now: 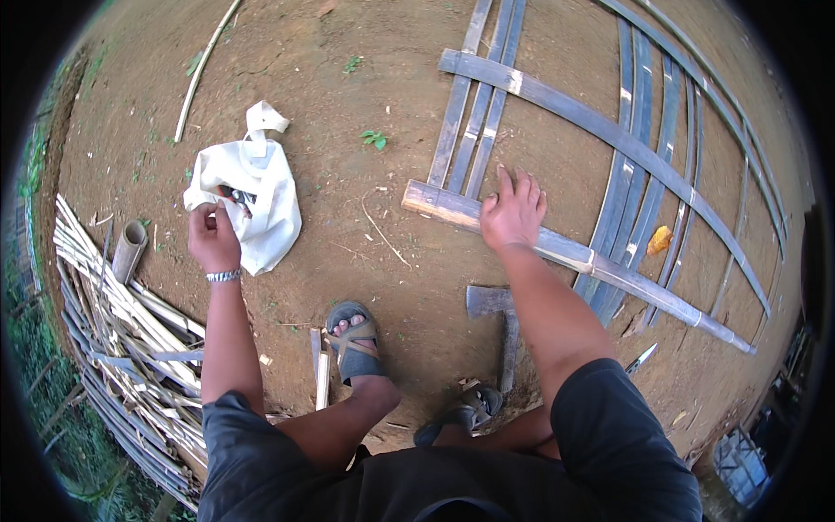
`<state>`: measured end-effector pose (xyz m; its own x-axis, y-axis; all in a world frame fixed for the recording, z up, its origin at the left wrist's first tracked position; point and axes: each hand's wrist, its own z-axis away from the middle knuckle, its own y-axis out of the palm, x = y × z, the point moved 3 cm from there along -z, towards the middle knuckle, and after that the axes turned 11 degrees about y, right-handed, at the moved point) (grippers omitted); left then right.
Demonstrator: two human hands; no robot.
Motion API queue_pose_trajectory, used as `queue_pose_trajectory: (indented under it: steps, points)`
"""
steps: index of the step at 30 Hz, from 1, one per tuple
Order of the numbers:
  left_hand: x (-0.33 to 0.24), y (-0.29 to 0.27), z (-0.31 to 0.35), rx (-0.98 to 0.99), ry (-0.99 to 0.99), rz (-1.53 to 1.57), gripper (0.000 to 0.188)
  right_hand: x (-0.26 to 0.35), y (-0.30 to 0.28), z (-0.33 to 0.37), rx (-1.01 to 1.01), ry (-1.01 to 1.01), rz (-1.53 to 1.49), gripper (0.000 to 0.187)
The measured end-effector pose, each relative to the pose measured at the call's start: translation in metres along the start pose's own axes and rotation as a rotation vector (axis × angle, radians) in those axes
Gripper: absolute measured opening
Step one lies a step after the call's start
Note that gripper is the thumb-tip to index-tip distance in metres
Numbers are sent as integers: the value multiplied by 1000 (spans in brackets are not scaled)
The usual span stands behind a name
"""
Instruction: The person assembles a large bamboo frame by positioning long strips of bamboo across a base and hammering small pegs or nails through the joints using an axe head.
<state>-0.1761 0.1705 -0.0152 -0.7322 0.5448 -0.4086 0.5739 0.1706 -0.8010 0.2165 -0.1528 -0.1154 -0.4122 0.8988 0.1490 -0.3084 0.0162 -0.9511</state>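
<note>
My left hand [215, 237], with a metal bracelet at its wrist, is closed at the near left edge of a white cloth bag [274, 213]; its fingers seem to pinch the rim. Inside the bag's mouth lies something dark with red on it [239, 198], partly hidden. My right hand [513, 209] rests with fingers stretched out on a split bamboo pole [565, 250]. That pole lies across the near ends of several dark bamboo slats [468, 130], with another crosspiece [600, 128] farther off.
A hatchet [491, 301] lies between my feet and the bamboo lattice. A knife [642, 358] is on the dirt at right. Bamboo strips [130, 304] are piled at left beside a short bamboo tube [130, 248]. A long stick [200, 78] lies at far left.
</note>
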Motion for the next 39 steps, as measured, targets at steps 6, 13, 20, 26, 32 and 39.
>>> queue_pose_trajectory:
  steps: [6, 13, 20, 26, 32, 39]
  points:
    - [-184, 55, 35, 394, 257, 512, 14, -4, 0, 1, -4, 0, -4, 65]
    - [-247, 139, 109, 830, -43, 791, 18, -1, -1, 3, -46, -14, -40, 63]
    - [-258, 172, 115, 527, 148, 694, 11, -4, 1, 2, -34, -4, -35, 65]
    - [-274, 189, 127, 505, 287, 533, 9, -4, 0, 0, -24, -2, -43, 65]
    - [-271, 199, 133, 515, 327, 516, 9, -4, 0, 1, -16, 4, -43, 65]
    - [-269, 202, 136, 483, 354, 494, 9, -5, 1, 0, -25, -1, -45, 65]
